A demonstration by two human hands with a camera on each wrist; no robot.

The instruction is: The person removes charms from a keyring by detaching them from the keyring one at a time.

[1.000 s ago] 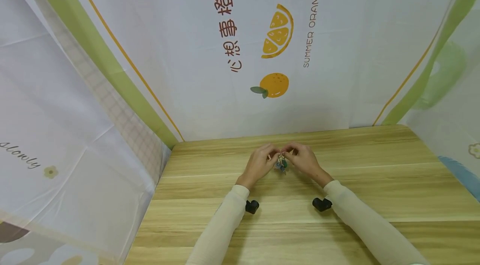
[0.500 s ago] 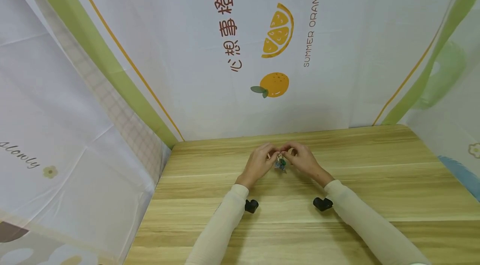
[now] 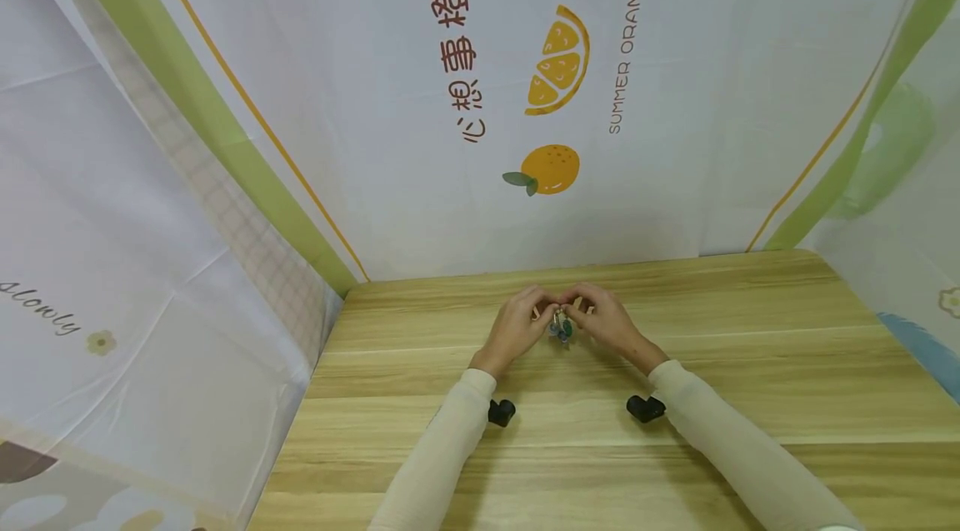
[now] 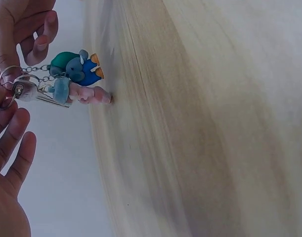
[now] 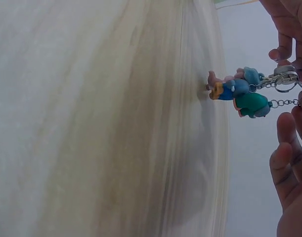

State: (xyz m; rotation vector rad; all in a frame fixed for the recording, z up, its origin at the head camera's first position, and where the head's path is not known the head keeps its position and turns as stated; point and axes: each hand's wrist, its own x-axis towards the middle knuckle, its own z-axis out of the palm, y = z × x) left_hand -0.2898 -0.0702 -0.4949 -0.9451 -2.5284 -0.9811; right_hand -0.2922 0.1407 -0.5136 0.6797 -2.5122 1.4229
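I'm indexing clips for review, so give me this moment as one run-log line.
left hand: pinches keychain | right hand: pinches keychain | figurine charms: hang below both hands | contact with table: unclear

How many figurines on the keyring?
3 visible, bunched together. In the left wrist view: green figurine topmost, blue figurine right of it, pink figurine lowest. Others may be hidden behind.

Left of the dangling keyring charms (image 3: pixel 561 331), the left hand (image 3: pixel 519 324) blocked the way; right of them, the right hand (image 3: pixel 606 323) did. On their near side, a lane of bare tabletop (image 3: pixel 570 456) ran between the sleeves (image 3: pixel 450 448), narrowed by two black blocks (image 3: pixel 646 408). Beyond the charms lay a shallow strip of wood, closed off by the printed cloth (image 3: pixel 637 218).
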